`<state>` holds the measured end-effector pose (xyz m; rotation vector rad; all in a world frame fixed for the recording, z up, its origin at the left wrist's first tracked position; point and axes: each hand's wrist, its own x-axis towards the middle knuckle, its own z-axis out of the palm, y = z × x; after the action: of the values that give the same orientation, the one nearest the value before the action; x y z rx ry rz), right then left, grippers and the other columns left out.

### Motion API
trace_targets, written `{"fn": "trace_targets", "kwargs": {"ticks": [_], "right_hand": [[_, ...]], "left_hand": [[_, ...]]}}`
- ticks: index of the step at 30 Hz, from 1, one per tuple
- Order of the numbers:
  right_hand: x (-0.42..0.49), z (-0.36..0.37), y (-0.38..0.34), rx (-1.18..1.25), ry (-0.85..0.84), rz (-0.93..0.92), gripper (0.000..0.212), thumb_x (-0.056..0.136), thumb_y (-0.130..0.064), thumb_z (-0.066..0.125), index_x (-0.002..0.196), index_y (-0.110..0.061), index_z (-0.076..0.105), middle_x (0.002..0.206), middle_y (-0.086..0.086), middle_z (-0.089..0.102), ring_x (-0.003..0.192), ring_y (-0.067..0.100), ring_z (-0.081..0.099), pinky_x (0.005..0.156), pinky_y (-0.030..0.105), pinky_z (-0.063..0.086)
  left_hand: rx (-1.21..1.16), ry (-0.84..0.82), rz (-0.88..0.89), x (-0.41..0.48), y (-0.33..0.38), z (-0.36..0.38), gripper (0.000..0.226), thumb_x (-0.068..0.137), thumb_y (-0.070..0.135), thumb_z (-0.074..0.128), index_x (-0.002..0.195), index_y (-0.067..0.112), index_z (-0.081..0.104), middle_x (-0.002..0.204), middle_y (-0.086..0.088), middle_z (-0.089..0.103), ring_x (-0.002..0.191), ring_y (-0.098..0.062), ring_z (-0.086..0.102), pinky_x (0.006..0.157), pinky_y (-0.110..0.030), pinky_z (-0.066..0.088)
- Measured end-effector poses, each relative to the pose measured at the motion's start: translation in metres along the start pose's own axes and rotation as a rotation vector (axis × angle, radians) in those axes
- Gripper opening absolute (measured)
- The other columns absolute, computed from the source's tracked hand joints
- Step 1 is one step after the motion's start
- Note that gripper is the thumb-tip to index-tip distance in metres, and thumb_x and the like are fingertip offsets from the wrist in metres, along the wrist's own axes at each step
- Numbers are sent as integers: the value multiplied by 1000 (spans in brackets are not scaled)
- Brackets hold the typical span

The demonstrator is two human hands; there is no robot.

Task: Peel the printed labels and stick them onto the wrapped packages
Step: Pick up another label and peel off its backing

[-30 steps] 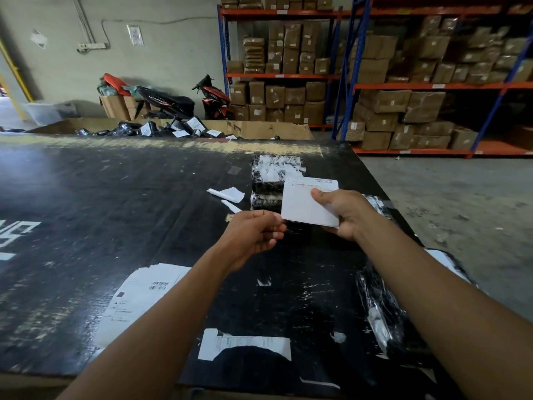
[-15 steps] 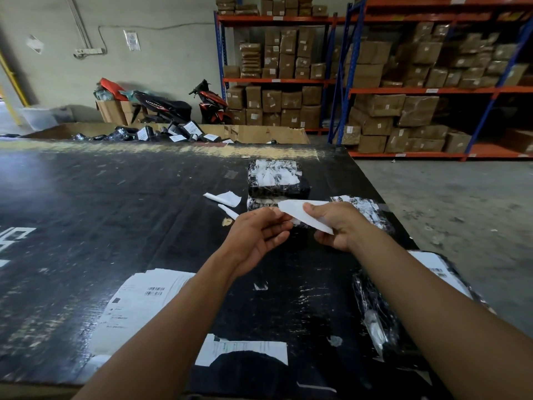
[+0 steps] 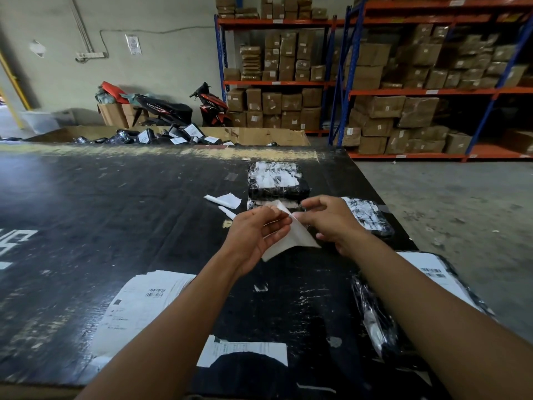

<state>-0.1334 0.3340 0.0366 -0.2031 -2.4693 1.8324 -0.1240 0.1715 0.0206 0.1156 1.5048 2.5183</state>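
- Nearest the table [image 3: 86, 212] edge, printed labels [image 3: 144, 301] show barcodes; the smaller print is unreadable.
- Mid-table, left hand [image 3: 253, 238] and right hand [image 3: 331, 223] both pinch one white label [image 3: 291, 241], held raised.
- Beyond lie wrapped packages [image 3: 277, 180]; a scooter [image 3: 164, 109] reads "VARIO".

We're noting: tabletop [image 3: 115, 212] showing glossy black coating, scuffed and flaking; label [image 3: 291, 238] looking matt white paper; wrapped packages [image 3: 277, 183] gleaming in crinkled black plastic film; cartons [image 3: 383, 106] looking matt brown cardboard; floor [image 3: 461, 212] looking rough concrete.
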Motion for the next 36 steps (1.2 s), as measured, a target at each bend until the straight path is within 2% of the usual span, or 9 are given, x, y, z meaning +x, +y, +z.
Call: {"fn": "trace_targets", "kwargs": {"ticks": [2,5,10,14,21,26,28,32,36], "right_hand": [[-5,-2,-6,25,-10,-107,22,85,-14,74,106,-12,70,99,4,69,89,15,61,64,23,46],[-9,-3,-10,43,-96,-168,13,90,-15,67,102,-14,72,94,4,74,82,12,65,62,21,50],[-14,-3,-12,26,-163,-192,18,86,-29,73,91,-12,76,88,1,74,81,17,67,64,29,52],[-17,-3,-13,-7,-175,-170,28,79,-40,77,86,-13,78,91,-3,76,95,26,69,80,42,56],[-24,-6,-15,-65,-164,-165,22,79,-34,79,89,-15,78,92,-5,75,95,23,68,78,37,53],[-22,-4,-15,-56,-153,-118,20,84,-30,74,87,-10,77,80,-2,75,70,7,69,77,36,50],[-21,-2,-13,-44,-128,-102,20,87,-26,70,86,-7,76,80,5,74,69,8,67,74,35,49],[-15,3,-9,22,-70,-21,27,90,-21,65,94,5,69,77,8,65,75,19,59,70,35,47],[-13,10,-4,127,-63,44,25,94,-18,60,102,5,67,88,16,71,77,21,66,78,40,56]], "left_hand": [[22,6,-3,0,-1,-1,18,94,5,56,80,2,68,83,-11,73,86,-23,70,80,-32,59],[31,10,-8,1,-2,-3,16,94,5,56,84,1,68,86,-12,73,88,-24,70,79,-32,59],[51,30,-19,0,-4,-4,14,93,6,58,87,1,69,85,-11,73,86,-20,70,81,-32,59],[105,34,-8,-1,-5,-3,14,93,7,59,87,2,70,83,-9,72,81,-17,69,80,-31,59],[187,16,8,-4,-7,-3,14,94,10,61,86,4,71,82,-8,71,78,-15,68,78,-30,58],[215,29,6,-4,-9,-3,14,92,9,63,81,6,71,79,-7,71,77,-15,68,76,-29,57],[221,39,0,-5,-9,-2,15,92,8,62,80,5,70,80,-8,70,77,-16,68,76,-29,57],[201,91,-65,-7,-6,0,11,90,1,59,80,1,64,79,-13,66,66,-14,63,60,-20,54],[46,262,-170,-2,-4,2,7,84,-6,55,83,-8,61,79,-19,67,55,-12,64,47,-15,52]]}}
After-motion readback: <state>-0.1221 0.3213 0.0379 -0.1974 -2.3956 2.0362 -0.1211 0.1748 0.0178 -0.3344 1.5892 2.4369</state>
